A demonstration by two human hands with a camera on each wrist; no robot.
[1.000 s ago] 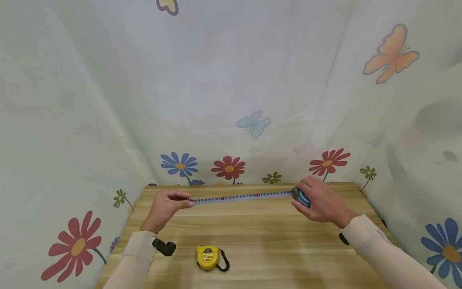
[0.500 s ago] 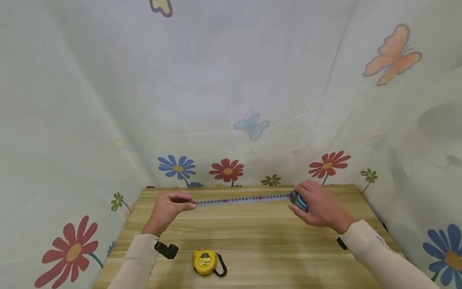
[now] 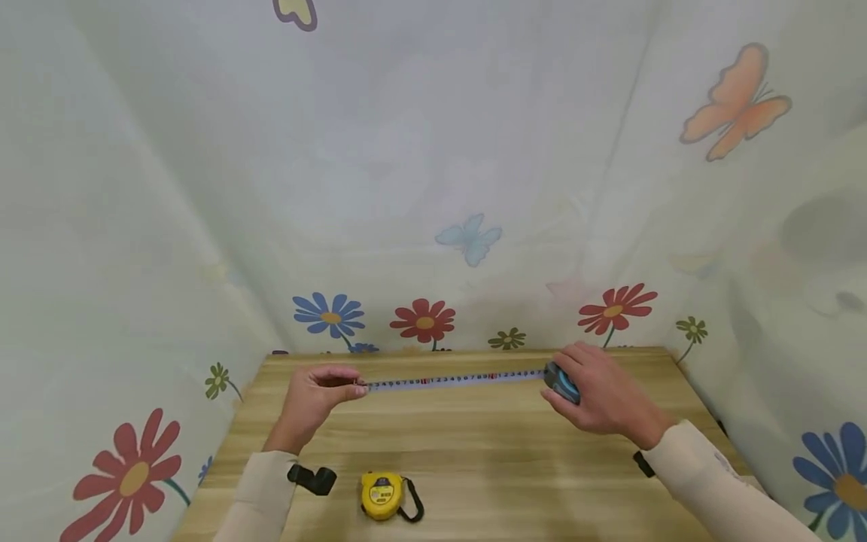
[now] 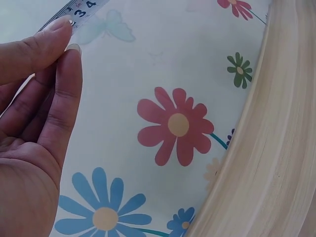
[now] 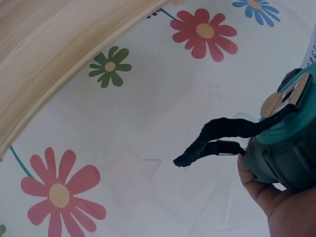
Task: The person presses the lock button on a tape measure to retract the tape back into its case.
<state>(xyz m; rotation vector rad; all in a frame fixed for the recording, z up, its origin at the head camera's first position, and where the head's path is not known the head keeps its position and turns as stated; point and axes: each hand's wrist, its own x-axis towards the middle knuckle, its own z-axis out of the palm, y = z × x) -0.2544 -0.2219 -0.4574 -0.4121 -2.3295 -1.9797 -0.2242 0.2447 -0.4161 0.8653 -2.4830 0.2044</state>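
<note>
A blue-and-dark tape measure (image 3: 562, 382) sits in my right hand (image 3: 606, 391), whose fingers grip the case. Its pale blade (image 3: 454, 382) runs out leftward, nearly level, in front of the far part of the table. Thumb and fingertips of my left hand (image 3: 314, 403) pinch the blade's free end. The left wrist view shows the thumb (image 4: 57, 29) on the blade by the low numbers. In the right wrist view, a black wrist strap (image 5: 222, 129) hangs from the teal case (image 5: 291, 143); most of the right hand is out of that view.
A yellow tape measure (image 3: 381, 497) with a black loop (image 3: 413, 504) lies on the wooden table (image 3: 474, 452), nearer me. Pale cloth walls (image 3: 433, 188) printed with flowers and butterflies enclose the table at the back and sides. Each wrist wears a black camera mount (image 3: 313, 479).
The drawn-out blade is slightly shorter, with fewer numbers showing at the case. Both hands keep their hold. The head view has shifted a little, so the yellow tape measure appears lower.
</note>
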